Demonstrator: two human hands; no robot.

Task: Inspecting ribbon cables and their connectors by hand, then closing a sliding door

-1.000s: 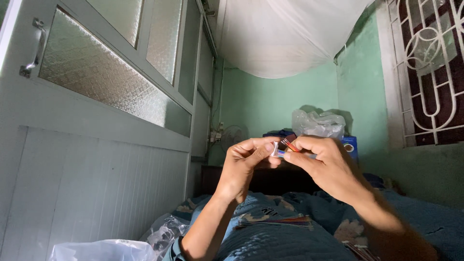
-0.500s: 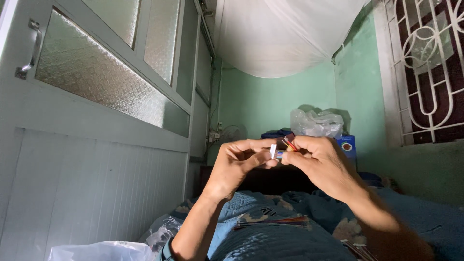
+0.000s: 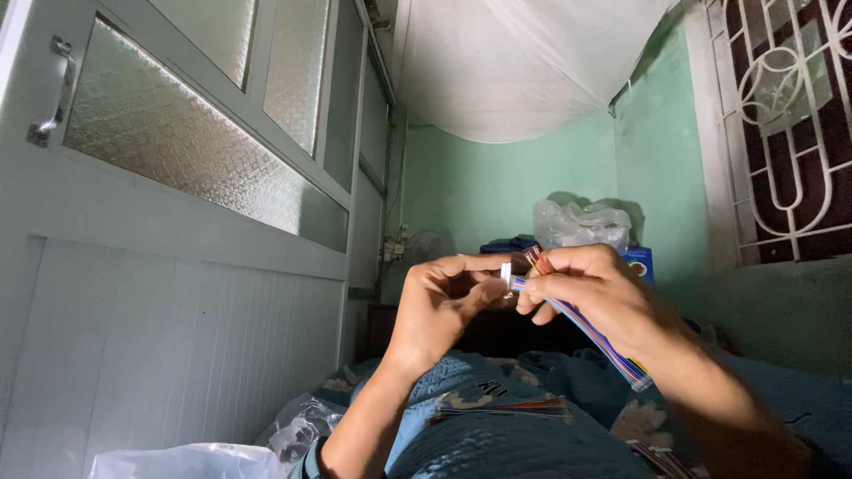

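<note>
My right hand [image 3: 595, 297] pinches the striped wire bundle [image 3: 581, 324] mid-air above my lap; left hand [image 3: 444, 302] nips a small white connector [image 3: 506, 272] at its tip. Risk: a wire slipping out if either pinch loosens.

Blue bed [image 3: 781, 399] w/ wire bundle [image 3: 506, 410], plastic bag [image 3: 177, 461]
</note>
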